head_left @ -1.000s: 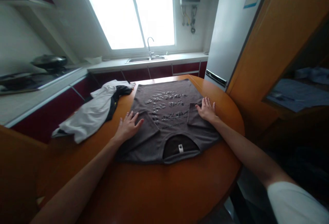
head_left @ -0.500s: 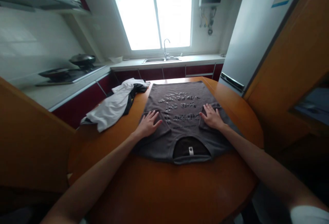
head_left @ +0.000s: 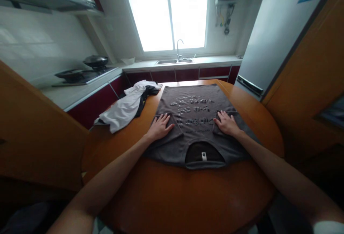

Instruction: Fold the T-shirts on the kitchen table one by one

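- I see the dark grey, short-sleeved fabric T-shirt (head_left: 195,135) laid out flat in the middle of the round, orange-brown wooden table (head_left: 185,194), its neck end towards the wearer of my camera and its hem near the far edge.
- I find the bare left hand (head_left: 160,127) palm down on the folded-in sleeve (head_left: 176,128) at that side, with the fingers spread and the thumb out towards the middle of the shirt.
- I find the bare right hand (head_left: 227,123) palm down on the other folded-in sleeve (head_left: 217,130), fingers slightly apart, thumb also pointing inward. Neither hand pinches the cloth, as far as I can see.
- Between the hands I make out shiny, raised dark lettering (head_left: 199,109) across the shirt front; I cannot read it for certain.
- Inside the round neck opening I spot a small white label (head_left: 204,156).
- To my left, a loose pile of white and black clothes (head_left: 123,110) lies at the table's edge, apart from the shirt.
- Beyond the table I have a steel double sink (head_left: 166,61) under a bright window (head_left: 188,15), and a tall silver-grey refrigerator (head_left: 274,33) to the right.
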The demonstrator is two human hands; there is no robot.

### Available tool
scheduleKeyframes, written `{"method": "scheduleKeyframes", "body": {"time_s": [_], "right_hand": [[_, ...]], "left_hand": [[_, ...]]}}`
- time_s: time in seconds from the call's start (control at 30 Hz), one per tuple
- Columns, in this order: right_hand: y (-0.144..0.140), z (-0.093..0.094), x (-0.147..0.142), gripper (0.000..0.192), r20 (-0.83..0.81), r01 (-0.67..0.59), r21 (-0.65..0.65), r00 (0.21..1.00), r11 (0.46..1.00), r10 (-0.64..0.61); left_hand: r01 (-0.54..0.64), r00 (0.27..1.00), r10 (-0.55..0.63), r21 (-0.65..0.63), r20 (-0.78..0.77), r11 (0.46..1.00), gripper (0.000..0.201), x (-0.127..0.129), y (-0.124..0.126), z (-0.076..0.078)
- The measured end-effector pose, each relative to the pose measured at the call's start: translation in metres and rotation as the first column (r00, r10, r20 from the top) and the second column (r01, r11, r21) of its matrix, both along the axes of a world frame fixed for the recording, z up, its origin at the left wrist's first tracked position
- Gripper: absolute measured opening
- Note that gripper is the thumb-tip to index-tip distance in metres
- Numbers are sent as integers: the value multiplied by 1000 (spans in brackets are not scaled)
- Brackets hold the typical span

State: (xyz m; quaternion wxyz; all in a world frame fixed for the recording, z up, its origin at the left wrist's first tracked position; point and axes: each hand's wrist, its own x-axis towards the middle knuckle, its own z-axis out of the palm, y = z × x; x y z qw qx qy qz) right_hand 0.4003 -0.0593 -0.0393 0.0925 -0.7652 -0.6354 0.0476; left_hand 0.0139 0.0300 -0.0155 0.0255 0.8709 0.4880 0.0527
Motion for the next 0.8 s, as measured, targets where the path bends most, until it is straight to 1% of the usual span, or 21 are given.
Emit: {"method": "scheduleKeyframes", "body": {"time_s": [0.23, 0.4, 0.5, 0.57, 0.67, 0.73, 0.8], "right_hand": [[1, 0, 1, 71, 4, 6, -2, 1000, 1000, -6], [2, -2, 2, 70, 8, 9, -1, 1000, 1000, -9], [2, -3, 2, 70, 13, 10, -3, 1000, 1000, -10], [3, -3, 2, 70, 14, 10, -4, 1000, 1000, -10], [3, -3, 3, 70, 11, 5, -2, 1000, 1000, -5], [3, -4, 3, 70, 8, 3, 0, 1000, 1000, -3], [3, -3, 3, 70, 7, 4, -3, 1000, 1000, -4]], "left_hand": [[-10, 1000, 10, -27, -8, 1000, 78, 1, -1, -2], [-2, 1000, 3, -27, 15, 1000, 76, 0, -1, -1], [12, 999, -12, -3, 39, 1000, 74, 0, -2, 1], [39, 997, -40, 28, 66, 999, 72, 0, -5, 3], [115, 988, -120, 52, 99, 992, 73, 5, -15, 5], [160, 982, -161, 18, 95, 987, 75, 9, -24, 4], [173, 982, -170, -31, 77, 984, 77, 14, -32, 0]]}}
